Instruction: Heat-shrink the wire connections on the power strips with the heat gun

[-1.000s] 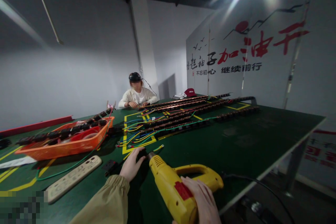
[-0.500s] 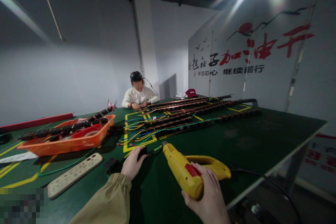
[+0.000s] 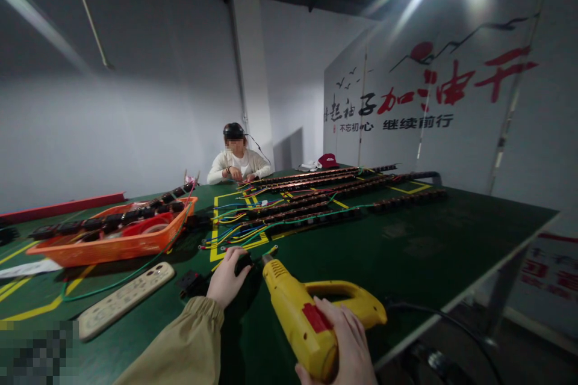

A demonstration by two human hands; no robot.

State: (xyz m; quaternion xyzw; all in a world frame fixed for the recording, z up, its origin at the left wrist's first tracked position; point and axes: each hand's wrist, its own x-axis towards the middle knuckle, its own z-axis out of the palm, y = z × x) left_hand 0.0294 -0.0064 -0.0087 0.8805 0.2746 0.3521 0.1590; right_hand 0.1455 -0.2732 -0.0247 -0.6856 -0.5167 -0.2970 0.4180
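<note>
My right hand (image 3: 345, 337) is wrapped round the rear body of a yellow heat gun (image 3: 291, 301) with a red patch on its side. Its nozzle points away from me, close to a short green-yellow wire (image 3: 271, 251). My left hand (image 3: 229, 280) is closed on a small black part (image 3: 244, 263) from which the wire seems to come out; the fingers hide most of it. Just left of that hand lies a black connector (image 3: 190, 283) on the green table (image 3: 415, 264).
An orange basket (image 3: 112, 251) of black cable chains and a cream power strip (image 3: 126, 301) are on the left. Several cable chains (image 3: 307, 215) with coloured wire ends stretch across the table. The gun's cord (image 3: 433, 311) trails off the right edge. A co-worker (image 3: 237, 159) sits opposite.
The heat gun has moved left and nearer to me, bringing its nozzle along the wire closer to my left hand. That hand stays almost in place. The co-worker's hands have shifted slightly.
</note>
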